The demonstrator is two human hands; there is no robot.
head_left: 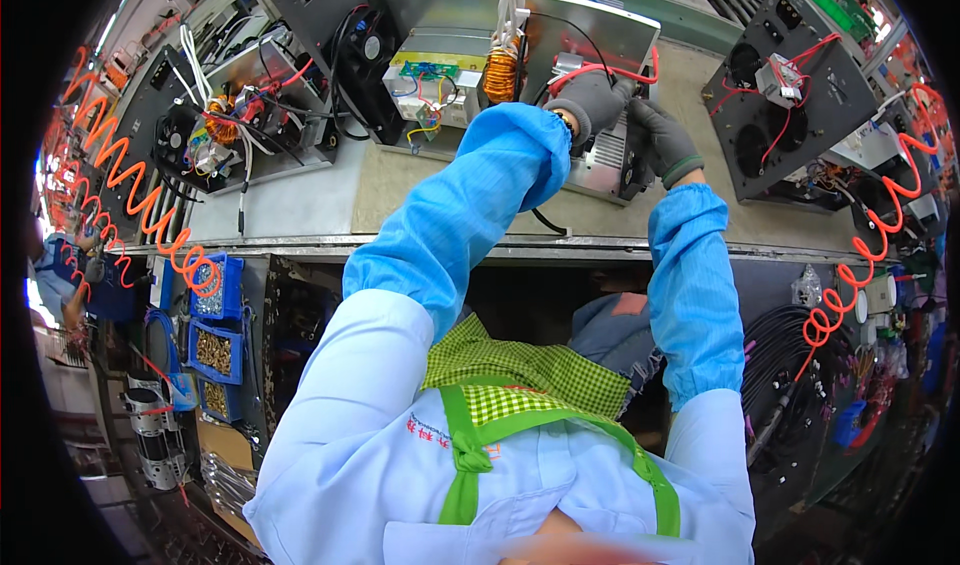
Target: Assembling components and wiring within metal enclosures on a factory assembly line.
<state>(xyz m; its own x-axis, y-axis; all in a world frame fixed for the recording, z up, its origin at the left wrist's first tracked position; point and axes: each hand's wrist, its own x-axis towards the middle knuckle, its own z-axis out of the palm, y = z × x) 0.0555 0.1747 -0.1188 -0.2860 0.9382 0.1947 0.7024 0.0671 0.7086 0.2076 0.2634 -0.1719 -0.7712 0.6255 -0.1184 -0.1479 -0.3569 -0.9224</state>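
Pale workbench (770,227); red lettering (430,430) on shirt (340,405); left hand (590,102), right hand (662,141) at metal chassis (590,29), grips unclear.

Head-worn wide fisheye view, from above, facing down past the wearer's chest (545,465), workbench (390,185) close ahead

Lies open as a silver-panelled metal chassis (618,41), with an orange-wound coil (499,75) near its middle; carries a black fan (371,48) and green circuit board (428,70) left of the coil, a bent red cable (654,63) and ribbed silver block (604,167) right of it
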